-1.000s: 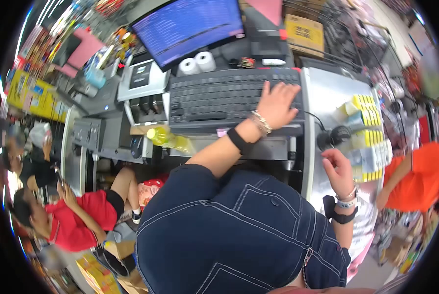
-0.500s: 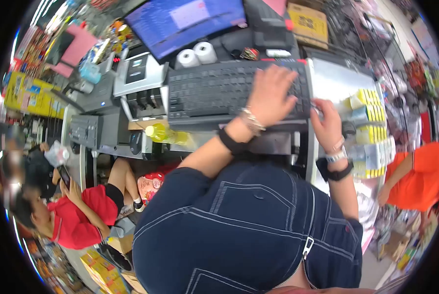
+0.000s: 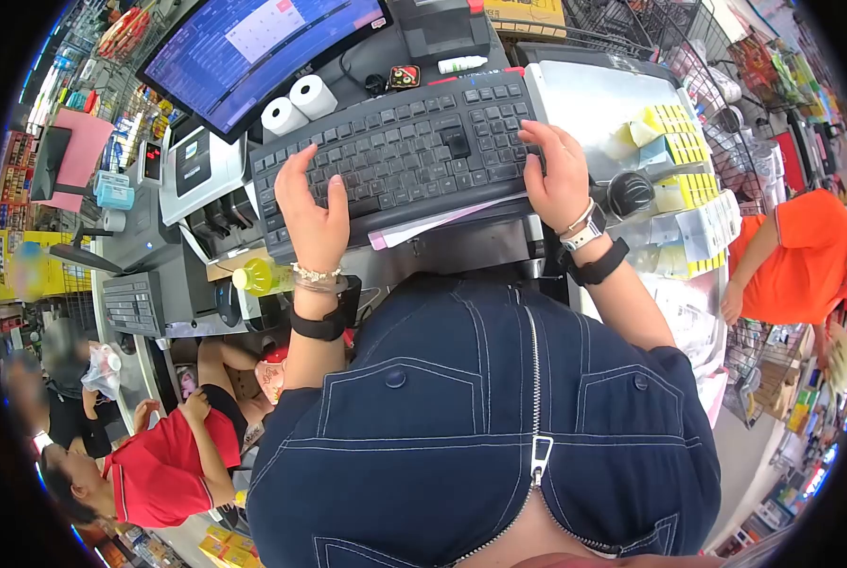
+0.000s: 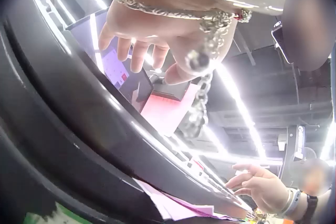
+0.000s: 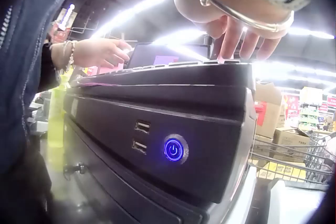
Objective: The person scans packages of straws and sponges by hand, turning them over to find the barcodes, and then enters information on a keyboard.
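Observation:
A black keyboard lies tilted on the counter below the monitor. Over its left end is my left hand, fingers loosely bent and thumb apart, with nothing held. At the number-pad end, my right hand has its fingertips on or just above the keys. In the left wrist view the left hand hangs with its fingers relaxed. The right wrist view has the right hand with fingers pointing down at the keyboard's top edge; contact cannot be told.
Two white paper rolls stand below the monitor. A yellow bottle is at the left, a black scanner at the right beside yellow-and-white boxes. A person in red is lower left, another in orange at right.
My left hand has moved from the keyboard's right part to its left end. My right hand has come from the side counter to the number pad. A pale window has appeared on the monitor.

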Demonstrator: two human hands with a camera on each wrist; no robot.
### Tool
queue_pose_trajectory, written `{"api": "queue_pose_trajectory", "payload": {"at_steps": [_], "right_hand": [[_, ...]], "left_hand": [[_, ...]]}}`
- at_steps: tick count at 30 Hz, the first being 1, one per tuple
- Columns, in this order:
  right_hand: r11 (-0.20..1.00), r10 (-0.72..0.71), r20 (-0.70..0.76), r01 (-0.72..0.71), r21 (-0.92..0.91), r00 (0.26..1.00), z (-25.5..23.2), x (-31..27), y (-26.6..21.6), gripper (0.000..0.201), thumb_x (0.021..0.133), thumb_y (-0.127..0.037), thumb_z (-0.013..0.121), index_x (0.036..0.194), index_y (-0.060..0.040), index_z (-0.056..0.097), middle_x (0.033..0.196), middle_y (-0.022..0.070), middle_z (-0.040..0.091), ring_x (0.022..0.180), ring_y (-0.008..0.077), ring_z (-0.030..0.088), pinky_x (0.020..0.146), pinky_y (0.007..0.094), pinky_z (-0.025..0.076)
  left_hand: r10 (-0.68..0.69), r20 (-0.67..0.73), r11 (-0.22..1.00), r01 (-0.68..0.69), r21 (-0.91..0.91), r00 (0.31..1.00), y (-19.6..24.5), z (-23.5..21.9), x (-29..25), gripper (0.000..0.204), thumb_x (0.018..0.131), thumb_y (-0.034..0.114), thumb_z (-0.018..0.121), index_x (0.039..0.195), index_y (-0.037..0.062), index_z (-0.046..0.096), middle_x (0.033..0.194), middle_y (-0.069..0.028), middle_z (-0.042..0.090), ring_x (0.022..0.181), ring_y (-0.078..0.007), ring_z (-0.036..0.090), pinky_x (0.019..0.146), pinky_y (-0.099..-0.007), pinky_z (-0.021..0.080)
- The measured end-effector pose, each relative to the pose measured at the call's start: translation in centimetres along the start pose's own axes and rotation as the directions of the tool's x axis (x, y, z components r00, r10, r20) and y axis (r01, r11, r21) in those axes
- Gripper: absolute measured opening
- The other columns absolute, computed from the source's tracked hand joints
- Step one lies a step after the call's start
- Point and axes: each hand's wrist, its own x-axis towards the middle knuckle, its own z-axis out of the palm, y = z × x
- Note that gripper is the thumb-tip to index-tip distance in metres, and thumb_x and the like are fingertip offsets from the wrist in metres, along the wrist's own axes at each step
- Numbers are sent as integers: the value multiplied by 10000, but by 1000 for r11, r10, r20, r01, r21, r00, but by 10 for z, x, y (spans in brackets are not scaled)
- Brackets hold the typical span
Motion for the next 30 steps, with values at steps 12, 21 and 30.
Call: {"api": "queue_pose_trajectory", "payload": {"at_steps": [12, 21, 30], "right_hand": [[981, 146, -270, -175, -87, 952, -7, 2, 10, 584, 678, -13, 540, 1236, -39, 370, 1235, 201, 367, 1126, 340, 371, 936, 423, 308], [949, 314, -333, -294, 109, 889, -93, -84, -21, 124, 754, 81, 469, 835, 5, 522, 857, 101, 526, 786, 237, 501, 778, 302, 389], [771, 596, -532, -614, 169, 602, -146, -281, -74, 122, 729, 83, 443, 792, -1, 504, 810, 112, 471, 743, 221, 450, 668, 283, 375]], "left_hand": [[-4, -81, 998, -1, -57, 997, -2, -7, -4, 396, 708, 43, 555, 1096, 31, 479, 1101, -160, 477, 1075, -324, 409, 941, -401, 297], [142, -81, 958, -158, -239, 987, 35, 10, -13, 218, 684, 17, 537, 901, 37, 551, 954, -130, 541, 945, -302, 483, 847, -384, 374], [453, 128, 771, -316, -553, 882, 128, 87, -75, 140, 658, -32, 551, 771, 49, 572, 786, -97, 559, 787, -277, 536, 675, -346, 444]]}}
